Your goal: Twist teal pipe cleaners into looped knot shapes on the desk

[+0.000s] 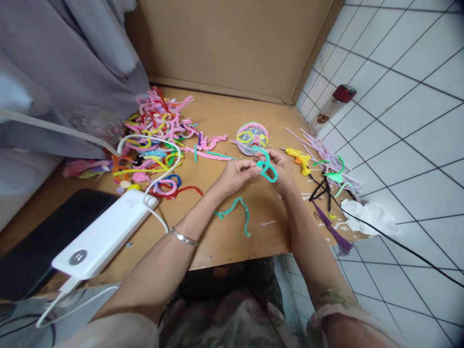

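Between my two hands is a turquoise pipe cleaner bent into loops. My left hand pinches it at its left side with thumb and fingertips. On the other side my right hand has its fingers closed round the upper right part, partly hidden behind the loops. Just beyond the hands lies a round piece with a pink rim and yellow loops on it. Nearer to me, a loose wavy turquoise pipe cleaner rests on the table, partly behind my left forearm.
A tangled heap of coloured pipe cleaners fills the back left. A white power bank with a cable lies front left. To the right are a yellow glue gun, lilac pipe cleaners, a purple tassel and crumpled white tissue.
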`<state>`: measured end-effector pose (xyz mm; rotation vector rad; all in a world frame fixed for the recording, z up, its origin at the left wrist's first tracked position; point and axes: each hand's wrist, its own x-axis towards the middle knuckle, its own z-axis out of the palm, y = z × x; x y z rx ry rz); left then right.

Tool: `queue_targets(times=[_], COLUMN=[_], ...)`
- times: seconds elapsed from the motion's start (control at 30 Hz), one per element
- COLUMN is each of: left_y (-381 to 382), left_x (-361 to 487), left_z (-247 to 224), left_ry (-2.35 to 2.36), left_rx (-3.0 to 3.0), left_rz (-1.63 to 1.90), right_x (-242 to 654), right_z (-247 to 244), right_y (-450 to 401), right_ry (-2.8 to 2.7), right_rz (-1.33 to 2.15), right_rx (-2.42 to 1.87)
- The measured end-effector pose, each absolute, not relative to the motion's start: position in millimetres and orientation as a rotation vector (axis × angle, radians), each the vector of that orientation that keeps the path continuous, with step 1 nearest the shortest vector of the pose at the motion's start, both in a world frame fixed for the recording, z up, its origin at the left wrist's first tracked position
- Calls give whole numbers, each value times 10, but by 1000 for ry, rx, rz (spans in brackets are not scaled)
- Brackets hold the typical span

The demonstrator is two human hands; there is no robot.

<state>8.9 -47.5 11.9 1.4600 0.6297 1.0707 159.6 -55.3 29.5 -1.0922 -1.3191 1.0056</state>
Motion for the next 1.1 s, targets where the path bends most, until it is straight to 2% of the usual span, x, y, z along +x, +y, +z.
queue_targets(times=[0.17,0.37,0.87,1.1], left_y=[-445,-414,-415,-441], left_x=[71,41,22,25], left_z=[140,107,95,150], left_ry=[628,591,596,577], left_rx=[1325,1256,1391,1415], left_rz=[1149,1007,952,989], right_x=[1564,1666,1739,1671], right_z=[303,269,383,340], right_y=[-571,-533,-555,-560], right_ry=[-1434,-1518,-1678,-1488], right_rz=[854,675,659,842], right_rx=[-1029,-935,-1001,-1036])
